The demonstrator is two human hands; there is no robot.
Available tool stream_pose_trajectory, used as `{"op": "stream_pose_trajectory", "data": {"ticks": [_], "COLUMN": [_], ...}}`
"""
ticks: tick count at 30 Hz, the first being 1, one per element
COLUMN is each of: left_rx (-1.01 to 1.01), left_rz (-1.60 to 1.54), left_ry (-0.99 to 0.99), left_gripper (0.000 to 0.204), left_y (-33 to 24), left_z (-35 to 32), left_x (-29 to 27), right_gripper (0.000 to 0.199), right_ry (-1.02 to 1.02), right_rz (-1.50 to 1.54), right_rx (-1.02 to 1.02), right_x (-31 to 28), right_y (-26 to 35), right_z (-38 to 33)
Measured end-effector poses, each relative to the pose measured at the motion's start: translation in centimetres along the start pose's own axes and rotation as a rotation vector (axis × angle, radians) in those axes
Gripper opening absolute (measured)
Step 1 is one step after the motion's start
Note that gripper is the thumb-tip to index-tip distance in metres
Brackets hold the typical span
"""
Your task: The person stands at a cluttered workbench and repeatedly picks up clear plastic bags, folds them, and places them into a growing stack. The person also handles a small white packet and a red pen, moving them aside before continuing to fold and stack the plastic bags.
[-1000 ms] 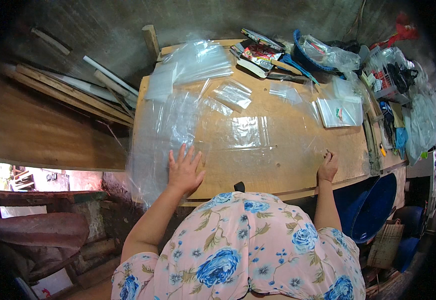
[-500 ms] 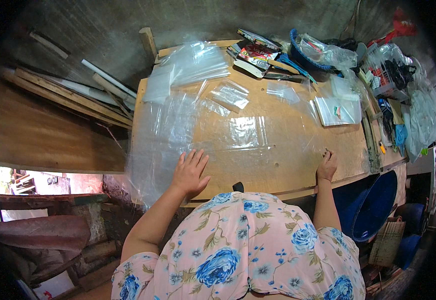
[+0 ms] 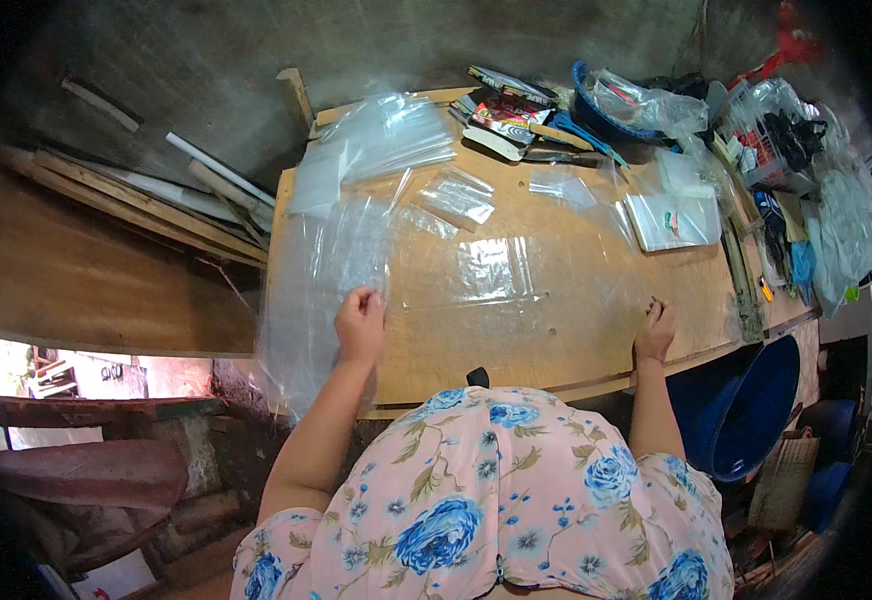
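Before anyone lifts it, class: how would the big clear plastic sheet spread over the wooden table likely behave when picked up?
The clear plastic sheet would probably be floppy: it lies wrinkled and its left edge droops over the side of the wooden table. It looks thin and see-through, so likely very light. Its glossy surface suggests it may slip; the left hand is closed on it and the right hand presses near it.

A large clear plastic sheet (image 3: 456, 285) lies flat across the wooden table, glossy and slightly wrinkled. Its 9 o'clock edge hangs over the table's side, where the left hand (image 3: 360, 322) pinches it with closed fingers. The right hand (image 3: 655, 328) presses its 3 o'clock edge down.
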State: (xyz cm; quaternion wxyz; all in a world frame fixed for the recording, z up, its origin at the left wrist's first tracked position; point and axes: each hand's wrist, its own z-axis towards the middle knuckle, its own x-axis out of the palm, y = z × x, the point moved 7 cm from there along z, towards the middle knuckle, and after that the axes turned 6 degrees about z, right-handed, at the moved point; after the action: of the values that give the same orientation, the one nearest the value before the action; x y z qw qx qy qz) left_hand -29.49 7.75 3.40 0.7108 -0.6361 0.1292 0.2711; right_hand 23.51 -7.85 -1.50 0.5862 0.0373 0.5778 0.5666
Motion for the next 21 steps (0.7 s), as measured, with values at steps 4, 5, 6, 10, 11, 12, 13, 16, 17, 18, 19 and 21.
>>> {"op": "stream_pose_trajectory", "data": {"ticks": [4,5,6,10,11,12,13,16,17,18,19,21], "left_rx": [-0.473,-0.527,-0.583,-0.556,-0.548,-0.542,-0.546,-0.467,-0.503,-0.54,-0.575,-0.572], "left_rz": [-0.573,-0.65,-0.729,-0.753,-0.765,-0.777,-0.794,-0.826,-0.823,-0.821,-0.815,-0.731], "left_ry": [0.218,0.258,0.303,0.354,0.377,0.407,0.42,0.514,0.518,0.519,0.524,0.617], "left_gripper": [0.005,0.006,0.006,0.009,0.01,0.011,0.012,0.016,0.017,0.017,0.017,0.016], "left_y": [0.1,-0.2,-0.4,-0.6,-0.9,-1.3,-1.6,-2.3,-1.7,-1.8,-1.8,-2.6], "left_z": [-0.1,-0.3,-0.6,-1.2,-1.4,-1.6,-1.9,-2.1,-2.3,-2.6,-2.8,-2.7], "left_x": [1.8,2.0,2.4,3.1,3.3,3.7,3.9,5.3,6.1,6.8,7.6,9.7], "right_gripper": [0.018,0.018,0.018,0.02,0.019,0.017,0.016,0.015,0.014,0.014,0.013,0.012], "right_ry": [-0.061,-0.089,-0.117,-0.091,-0.113,-0.139,-0.164,-0.193,-0.213,-0.23,-0.251,-0.304], "right_rz": [0.05,0.087,0.12,0.085,0.068,0.045,0.021,0.047,0.048,0.05,0.051,0.126], "right_rx": [0.08,0.081,0.082,0.142,0.093,0.047,0.0,0.01,0.025,0.036,0.051,0.116], "right_x": [-0.6,-0.5,-0.7,-1.2,-1.3,-1.4,-1.6,-1.5,-1.4,-0.9,-0.9,-1.0], "right_y": [-0.4,-0.9,-1.3,-0.6,-0.3,-0.5,-0.4,-0.9,-1.8,-2.8,-3.8,-5.8], "right_z": [0.0,0.1,0.3,0.1,0.2,0.2,0.2,0.3,0.2,0.4,0.5,0.5]}}
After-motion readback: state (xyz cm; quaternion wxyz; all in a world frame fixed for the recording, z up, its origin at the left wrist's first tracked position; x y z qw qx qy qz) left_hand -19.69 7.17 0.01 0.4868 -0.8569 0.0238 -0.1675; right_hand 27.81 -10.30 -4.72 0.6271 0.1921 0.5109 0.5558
